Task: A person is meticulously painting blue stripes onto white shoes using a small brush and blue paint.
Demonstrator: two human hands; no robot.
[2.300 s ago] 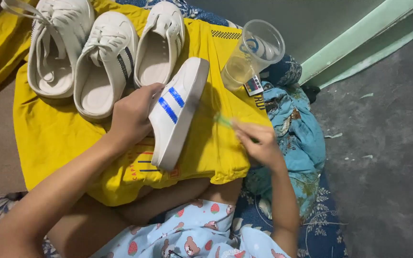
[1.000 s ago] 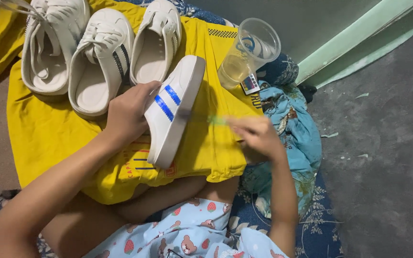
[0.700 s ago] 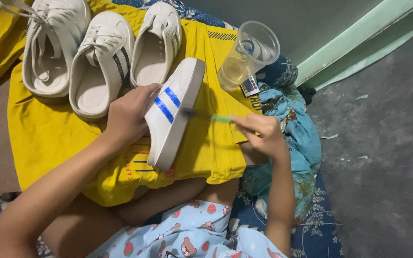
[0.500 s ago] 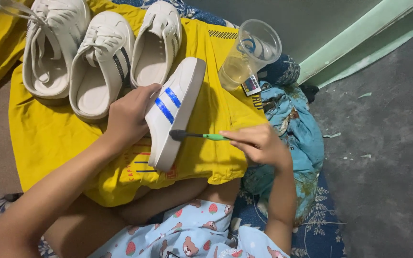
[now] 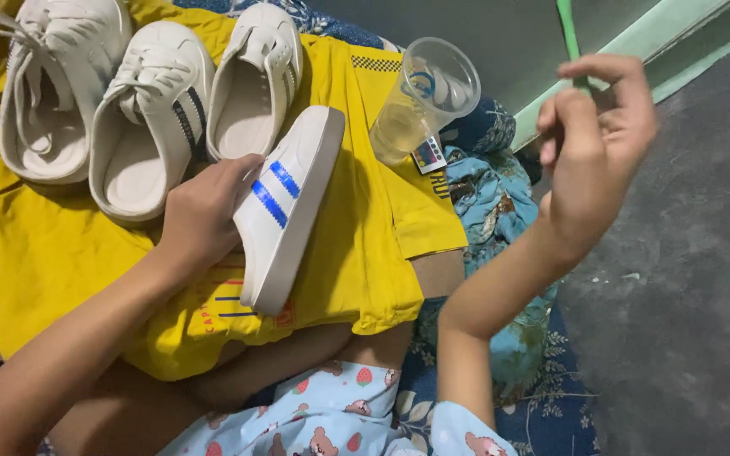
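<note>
My left hand [image 5: 204, 211] grips a white sneaker with two blue stripes [image 5: 285, 207], held on its side over a yellow cloth [image 5: 356, 245] spread across my lap. My right hand [image 5: 593, 139] is raised at the upper right, away from the shoe, fingers pinched on the green handle of a thin brush [image 5: 568, 34] that points up out of the frame; its head is not visible.
Three more white shoes [image 5: 154, 110] lie in a row on the far part of the yellow cloth. A clear plastic cup [image 5: 424, 101] with some yellowish liquid leans beside them. Blue patterned fabric [image 5: 492, 194] and a grey floor [image 5: 686, 279] lie to the right.
My right hand has lifted the green brush off the shoe's side and swung up to the right. The left hand still holds the striped sneaker in the same place.
</note>
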